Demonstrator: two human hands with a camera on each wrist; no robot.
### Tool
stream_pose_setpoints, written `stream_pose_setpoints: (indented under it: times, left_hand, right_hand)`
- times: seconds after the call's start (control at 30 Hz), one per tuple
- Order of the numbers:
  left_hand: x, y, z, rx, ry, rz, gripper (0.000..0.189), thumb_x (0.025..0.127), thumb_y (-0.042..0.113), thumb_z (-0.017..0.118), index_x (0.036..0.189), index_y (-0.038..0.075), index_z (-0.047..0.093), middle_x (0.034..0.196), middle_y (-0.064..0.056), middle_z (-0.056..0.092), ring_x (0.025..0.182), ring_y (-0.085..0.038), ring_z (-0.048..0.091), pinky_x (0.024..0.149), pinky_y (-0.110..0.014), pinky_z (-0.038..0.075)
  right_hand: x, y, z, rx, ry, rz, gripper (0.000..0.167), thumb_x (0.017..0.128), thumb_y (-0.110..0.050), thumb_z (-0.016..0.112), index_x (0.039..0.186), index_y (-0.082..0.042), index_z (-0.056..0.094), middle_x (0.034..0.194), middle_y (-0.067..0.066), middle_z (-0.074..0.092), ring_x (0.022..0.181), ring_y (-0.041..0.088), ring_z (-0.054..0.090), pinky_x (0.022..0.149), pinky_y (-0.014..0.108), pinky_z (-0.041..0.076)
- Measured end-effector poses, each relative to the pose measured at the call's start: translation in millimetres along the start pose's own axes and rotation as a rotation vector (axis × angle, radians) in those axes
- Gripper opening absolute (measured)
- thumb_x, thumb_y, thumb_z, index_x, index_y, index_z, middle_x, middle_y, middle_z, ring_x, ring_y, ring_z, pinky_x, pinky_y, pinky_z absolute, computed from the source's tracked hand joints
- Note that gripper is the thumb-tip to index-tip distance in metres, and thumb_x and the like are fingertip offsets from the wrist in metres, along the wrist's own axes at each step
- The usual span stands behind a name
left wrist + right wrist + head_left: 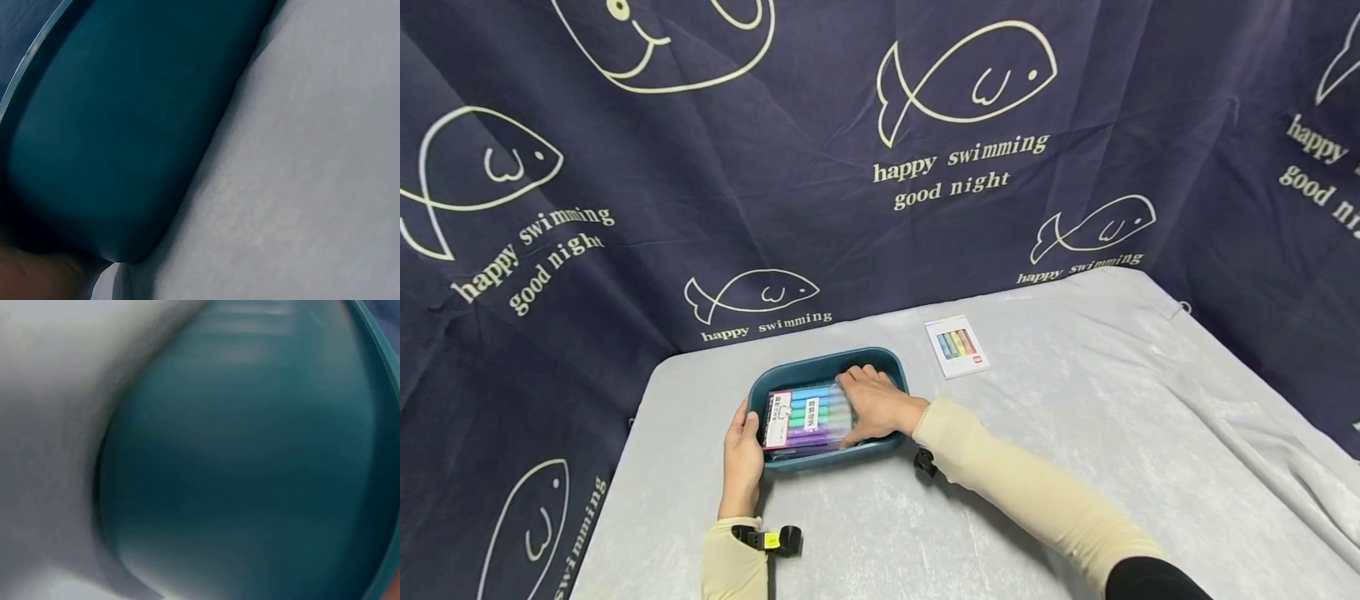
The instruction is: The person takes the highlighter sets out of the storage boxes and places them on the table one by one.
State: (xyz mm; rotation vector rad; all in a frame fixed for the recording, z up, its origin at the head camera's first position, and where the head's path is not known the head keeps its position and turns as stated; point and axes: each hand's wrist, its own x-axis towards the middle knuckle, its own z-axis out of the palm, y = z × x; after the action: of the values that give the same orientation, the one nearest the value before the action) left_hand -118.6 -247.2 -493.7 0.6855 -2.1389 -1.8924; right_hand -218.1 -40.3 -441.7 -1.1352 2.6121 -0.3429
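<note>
The left hand (742, 458) holds the left end of the blue-green bin (808, 372), its thumb at the rim. The right hand (876, 406) reaches in from the right, its fingers grasping the right end of a clear pack of coloured markers (801, 417), with the thumb on the near side and the other fingers on the far side.

The work looks partway along: the pack is within the bin's rim, lying lengthwise towards the left end, but the right hand has not yet let it go. Whether the pack rests on the bottom cannot be told. What seems left with this pack is settling it and releasing it.

A flat white box (958, 346) with coloured sticks on its front lies outside the bin, on the far right side, apart from it and untouched. The grey cloth-covered counter (1112, 375) carries both, and a dark blue curtain (820, 167) with fish outlines hangs behind.

The bin's walls stand close round the pack, leaving little room at its left end, and the right hand hides its right end. Both wrist views show mostly the bin's outer wall, so neither reveals the grasp.
</note>
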Motion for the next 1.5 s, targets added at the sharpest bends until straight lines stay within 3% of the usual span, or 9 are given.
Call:
stream_pose_setpoints:
  times: [0.33,0.87,1.13,1.5]
  left_hand:
    - [0.1,0.1,1.5,0.014,0.010,-0.013,0.053,0.111,0.023,0.025,0.161,0.007,0.021,0.168,-0.014,0.024,0.159,-0.032,0.014,0.132,-0.050,0.011]
    - [0.3,1.4,1.0,0.006,0.016,0.003,0.052,0.111,0.022,0.027,0.160,0.007,0.024,0.167,-0.015,0.026,0.159,-0.032,0.015,0.132,-0.050,0.011]
    - [0.0,0.1,1.1,0.011,0.008,0.008,0.051,0.111,0.021,0.026,0.160,0.007,0.024,0.167,-0.016,0.027,0.159,-0.032,0.015,0.131,-0.051,0.011]
    - [-0.5,-1.2,0.1,0.012,0.020,0.007,0.052,0.111,0.020,0.026,0.160,0.004,0.024,0.166,-0.018,0.026,0.158,-0.034,0.016,0.131,-0.051,0.011]
  right_hand:
    - [-0.7,-1.4,1.0,-0.018,-0.007,0.019,0.100,0.070,-0.052,0.089,0.147,-0.006,0.044,0.138,0.008,0.054,0.113,0.021,0.046,0.097,0.036,0.044]
    - [2.0,0.7,8.3,0.089,0.137,-0.002,0.094,0.063,-0.044,0.094,0.138,-0.005,0.052,0.125,0.007,0.058,0.111,0.023,0.048,0.105,0.042,0.044]
    - [0.8,-0.7,8.6,0.082,0.172,-0.012,0.091,0.060,-0.048,0.094,0.132,-0.006,0.056,0.118,0.005,0.060,0.106,0.021,0.049,0.099,0.039,0.046]
    - [-4.1,-1.7,8.2,0.076,0.215,0.000,0.093,0.061,-0.052,0.091,0.133,-0.005,0.056,0.121,0.006,0.061,0.105,0.020,0.049,0.098,0.037,0.045]
